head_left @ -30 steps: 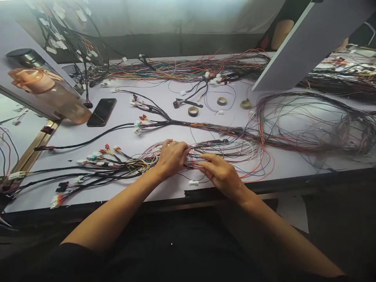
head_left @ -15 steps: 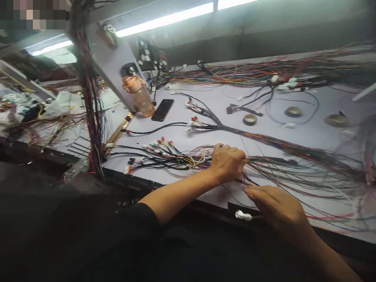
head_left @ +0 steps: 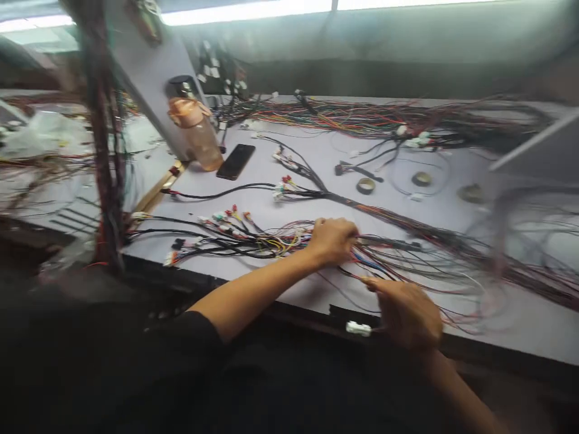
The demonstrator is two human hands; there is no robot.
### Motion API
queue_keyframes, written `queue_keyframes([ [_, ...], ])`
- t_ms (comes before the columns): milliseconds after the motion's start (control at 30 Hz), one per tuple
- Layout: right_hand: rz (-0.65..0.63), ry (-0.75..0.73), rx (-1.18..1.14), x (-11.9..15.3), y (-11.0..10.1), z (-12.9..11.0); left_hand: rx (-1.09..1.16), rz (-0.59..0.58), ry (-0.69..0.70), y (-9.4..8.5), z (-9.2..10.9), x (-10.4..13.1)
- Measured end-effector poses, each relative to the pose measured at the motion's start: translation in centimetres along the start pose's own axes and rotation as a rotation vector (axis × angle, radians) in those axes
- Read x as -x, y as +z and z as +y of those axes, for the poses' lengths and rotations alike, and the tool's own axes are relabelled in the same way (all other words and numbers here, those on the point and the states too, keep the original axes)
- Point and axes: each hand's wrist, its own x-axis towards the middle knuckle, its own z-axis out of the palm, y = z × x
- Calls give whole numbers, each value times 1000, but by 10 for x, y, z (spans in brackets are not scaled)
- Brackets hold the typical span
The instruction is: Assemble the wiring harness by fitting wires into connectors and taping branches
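My left hand (head_left: 333, 242) is closed around a wire bundle (head_left: 289, 242) lying near the front edge of the bench. Dark sleeved branches with white, red, orange and black connectors (head_left: 233, 220) fan out to the left of it. Lower right, my right hand (head_left: 404, 310) is pinched on a thin wire, its fingertips just short of the bundle; the fingers are slightly blurred. A white connector (head_left: 359, 328) on a short lead hangs beside this hand, over the bench edge. Loose wires (head_left: 420, 265) spread rightward from between the hands.
Behind lies a second, partly wrapped harness (head_left: 344, 198). A phone (head_left: 236, 161) and an orange bottle (head_left: 194, 123) stand back left, near a hanging wire bunch (head_left: 103, 138). Tape rolls (head_left: 365, 185) sit back right. A long pile of wires (head_left: 316, 114) runs along the rear.
The view has shifted, so the bench appears further left. My left hand keeps its grip on the bundle. My right hand has tilted and drawn slightly back, with the white connector still beside it.
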Motion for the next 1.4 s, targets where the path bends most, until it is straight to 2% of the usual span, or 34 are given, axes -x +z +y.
queue_keyframes([
  [33,48,-18,7,-3,1,-5,71,12,-29,-1,-1,-3],
  [67,67,24,48,-6,2,-9,159,10,-48,-3,-3,-6],
  [200,50,171,108,-18,4,-12,346,-20,-93,-9,-4,-12],
  [367,20,228,145,-21,7,-6,277,-60,-108,-12,1,-13],
  [467,14,248,145,-20,10,-2,196,-112,-61,-10,4,-10],
  [600,102,332,11,-22,8,-2,32,-152,72,-2,7,-5],
  [667,151,352,-41,-23,5,-5,13,-130,81,2,9,-3],
  [800,113,220,29,-20,0,-3,82,-74,26,3,10,-2],
  [867,93,187,118,-18,0,4,153,-101,14,2,9,-2],
  [933,96,215,173,-16,0,13,193,-155,12,1,8,-2],
  [1000,72,210,173,-16,1,18,190,-180,4,1,7,-2],
  [1200,-15,14,180,-13,0,19,145,-129,0,4,7,-2],
  [1400,45,84,121,-13,-15,12,150,-101,-28,1,4,-6],
])
